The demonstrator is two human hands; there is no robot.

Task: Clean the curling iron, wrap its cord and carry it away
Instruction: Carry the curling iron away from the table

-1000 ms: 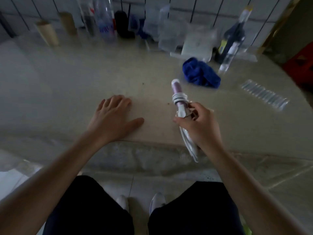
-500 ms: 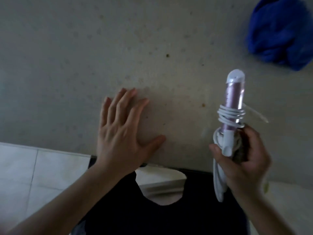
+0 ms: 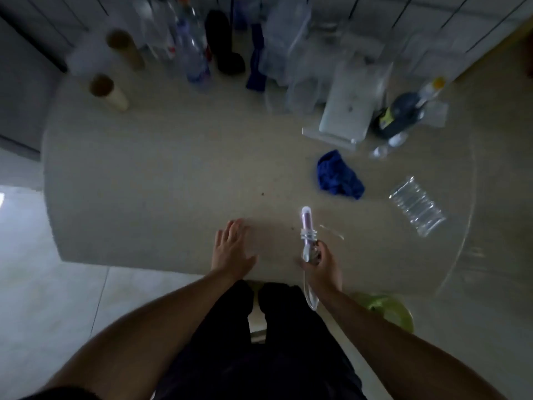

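My right hand (image 3: 323,265) grips the white handle of the curling iron (image 3: 306,226), whose pink barrel points away from me over the table's near edge. Its white cord (image 3: 308,234) is coiled in several turns around the barrel just above my fingers, and a loop of it hangs down below my hand. My left hand (image 3: 230,251) rests flat on the table (image 3: 158,183), fingers spread, a little left of the iron. A crumpled blue cloth (image 3: 339,179) lies on the table beyond the iron, to the right.
Bottles (image 3: 191,53), two cardboard tubes (image 3: 108,90), clear plastic containers (image 3: 300,62) and a dark bottle (image 3: 399,114) crowd the table's far side by the tiled wall. A flattened clear bottle (image 3: 416,209) lies at the right. A green object (image 3: 386,311) sits on the floor by my right arm.
The view has pulled up and back, now taking in the whole table. Both hands keep their places: the left flat on the table, the right holding the wrapped iron.
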